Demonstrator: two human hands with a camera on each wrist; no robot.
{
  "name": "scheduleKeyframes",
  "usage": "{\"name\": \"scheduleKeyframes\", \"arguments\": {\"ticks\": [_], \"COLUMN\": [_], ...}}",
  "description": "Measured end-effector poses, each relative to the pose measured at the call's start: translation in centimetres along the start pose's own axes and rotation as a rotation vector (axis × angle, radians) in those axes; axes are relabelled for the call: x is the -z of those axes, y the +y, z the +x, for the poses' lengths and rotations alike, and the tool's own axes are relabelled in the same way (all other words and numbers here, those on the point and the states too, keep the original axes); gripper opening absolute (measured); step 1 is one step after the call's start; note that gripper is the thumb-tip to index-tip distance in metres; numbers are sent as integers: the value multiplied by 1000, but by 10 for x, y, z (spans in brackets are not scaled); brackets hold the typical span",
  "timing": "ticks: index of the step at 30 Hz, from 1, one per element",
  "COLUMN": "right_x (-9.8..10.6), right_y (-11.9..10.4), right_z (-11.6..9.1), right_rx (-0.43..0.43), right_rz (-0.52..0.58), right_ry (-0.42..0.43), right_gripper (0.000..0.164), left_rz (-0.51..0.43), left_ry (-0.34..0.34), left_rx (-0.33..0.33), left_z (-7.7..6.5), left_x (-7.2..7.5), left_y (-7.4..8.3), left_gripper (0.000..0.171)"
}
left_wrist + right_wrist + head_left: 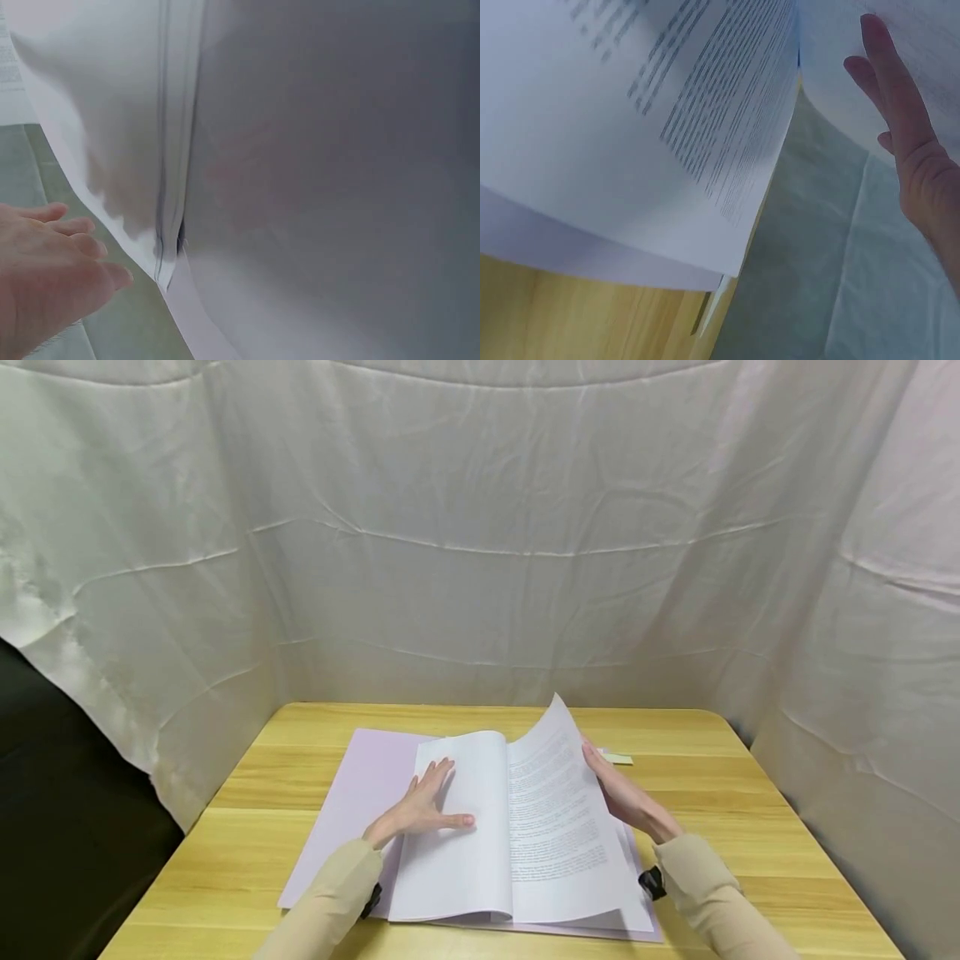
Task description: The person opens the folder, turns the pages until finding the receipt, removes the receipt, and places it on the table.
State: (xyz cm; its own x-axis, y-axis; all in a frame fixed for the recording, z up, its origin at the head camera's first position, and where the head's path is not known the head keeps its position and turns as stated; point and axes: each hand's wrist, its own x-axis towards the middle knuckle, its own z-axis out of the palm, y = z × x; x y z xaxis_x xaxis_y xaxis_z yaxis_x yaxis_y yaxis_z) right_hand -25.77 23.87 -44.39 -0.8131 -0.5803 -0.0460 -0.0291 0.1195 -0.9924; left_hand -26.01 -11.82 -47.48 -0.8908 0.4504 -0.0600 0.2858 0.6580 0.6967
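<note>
A lilac folder [352,802] lies open on the wooden table with a thick set of white pages over it. Spread across the blank left-hand page [450,885] is my left hand [420,810], its fingers extended and thumb stretched toward the fold. On the other side, a printed sheet [558,827] stands raised and curved, its upper corner highest. My right hand [622,789] is at that sheet's outer edge; the right wrist view shows its fingers [900,97] straight against paper. In the left wrist view, the left hand [60,270] appears beside a white page's edge.
The wooden table [225,852] extends around the folder. A small pale strip [618,759] sticks out beyond the pages at the upper right. Light grey cloth [480,593] hangs behind the table and along both sides. A dark area [67,827] lies at the left.
</note>
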Motion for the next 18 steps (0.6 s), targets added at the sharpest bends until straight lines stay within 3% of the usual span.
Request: {"name": "scheduleKeyframes", "arguments": {"ticks": [11, 18], "right_x": [-22, -32], "right_y": [-8, -13], "right_z": [-1, -1], "right_rx": [63, 13], "right_rz": [16, -6], "right_ry": [-101, -71], "right_gripper": [54, 54], "left_rz": [-81, -126], "left_ry": [8, 28], "left_rx": [0, -9], "left_z": [-7, -11], "left_x": [-1, -2], "left_y": [4, 4], "left_gripper": [118, 117]}}
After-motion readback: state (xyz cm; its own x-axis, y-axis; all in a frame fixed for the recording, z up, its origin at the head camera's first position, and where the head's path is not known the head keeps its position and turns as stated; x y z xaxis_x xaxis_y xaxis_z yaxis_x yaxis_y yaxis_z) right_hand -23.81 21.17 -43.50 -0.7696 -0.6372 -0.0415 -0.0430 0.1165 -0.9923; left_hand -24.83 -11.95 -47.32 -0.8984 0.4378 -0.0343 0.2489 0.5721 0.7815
